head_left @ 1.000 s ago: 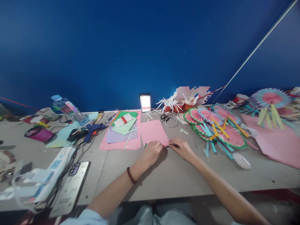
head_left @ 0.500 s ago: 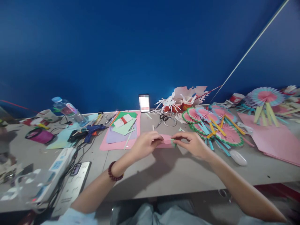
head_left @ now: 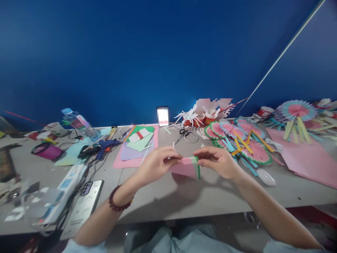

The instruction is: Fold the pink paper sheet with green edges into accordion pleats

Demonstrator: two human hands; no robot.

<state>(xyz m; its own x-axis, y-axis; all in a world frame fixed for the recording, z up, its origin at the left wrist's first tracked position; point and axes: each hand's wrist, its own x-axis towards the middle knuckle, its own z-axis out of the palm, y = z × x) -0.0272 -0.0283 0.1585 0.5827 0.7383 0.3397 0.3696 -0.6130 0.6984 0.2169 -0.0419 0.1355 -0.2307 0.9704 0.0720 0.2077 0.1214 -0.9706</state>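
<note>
Left hand (head_left: pixel 163 162): grip pinched on top edge of pink paper (head_left: pixel 184 170). Right hand (head_left: pixel 218 163): grip pinched at its green-edged corner. Paper is between the hands, raised over bench (head_left: pixel 231 198). Scissors (head_left: pixel 180 134) lie beyond; coloured sheets (head_left: pixel 129 162) left, pleated paper fans (head_left: pixel 256 151) right, white oval object (head_left: pixel 266 177) near right forearm.
</note>
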